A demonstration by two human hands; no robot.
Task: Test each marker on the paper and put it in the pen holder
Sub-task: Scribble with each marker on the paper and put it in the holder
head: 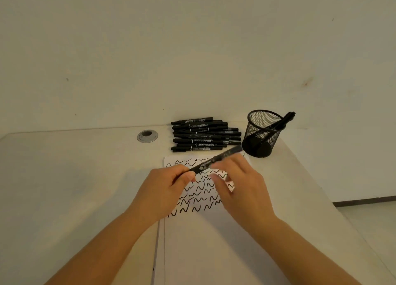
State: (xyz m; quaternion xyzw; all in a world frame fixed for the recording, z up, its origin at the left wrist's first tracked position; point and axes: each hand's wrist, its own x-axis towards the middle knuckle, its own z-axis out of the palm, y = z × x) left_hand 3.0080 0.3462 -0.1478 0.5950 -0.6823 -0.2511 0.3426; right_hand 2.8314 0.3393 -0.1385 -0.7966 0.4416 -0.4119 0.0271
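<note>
We see the left hand (169, 190) pinching one end of a black marker (216, 160) held slantwise over the scribbled paper (201, 237). The right hand (240, 186) is blurred; its fingers seem loosely curled at the marker, though we cannot tell if they grip. The marker pile (205, 134) lies beyond the paper, the mesh pen holder (262, 134) to the pile's right.
</note>
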